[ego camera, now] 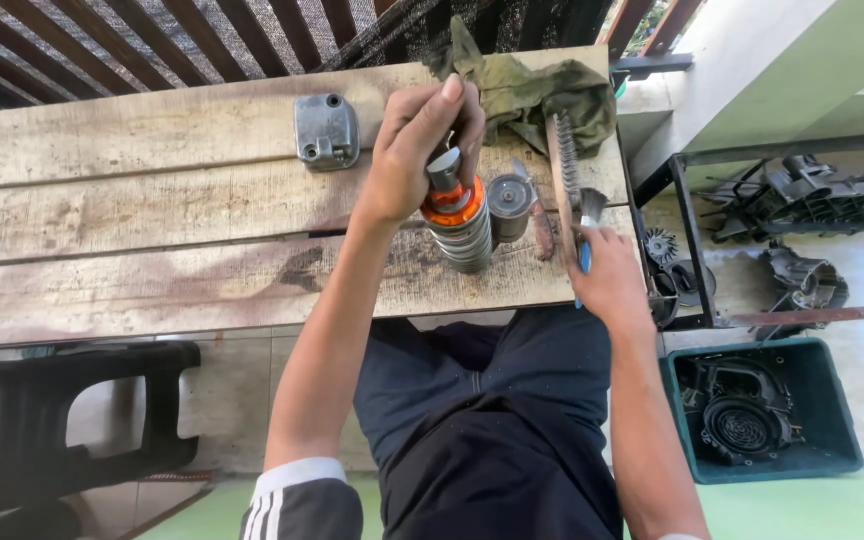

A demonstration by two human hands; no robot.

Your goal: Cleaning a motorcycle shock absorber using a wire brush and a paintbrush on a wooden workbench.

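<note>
Two hands are at work over a plank table (152, 220). The left hand (422, 140) is clenched around the top of one finned metal cylinder (459, 225) with an orange collar, which is held upright on the near plank, right of the table's middle. The right hand (607, 275) is closed on the blue handle of one small brush (588, 222), whose dark bristles are pointed toward the far side, just right of the cylinder. Between cylinder and brush, one short round metal part (508, 205) is stood on the wood, just beside the cylinder. One long wire brush (562, 170) is laid just left of the small brush, running from near to far. One olive rag (527, 90) is bunched at the far right corner. One grey metal cover (326, 130) is laid to the left on the far plank, well apart from the hands. One green bin (842, 400) with dark machine parts is set on the floor to the right, and one black stool (62, 410) at near left.
</note>
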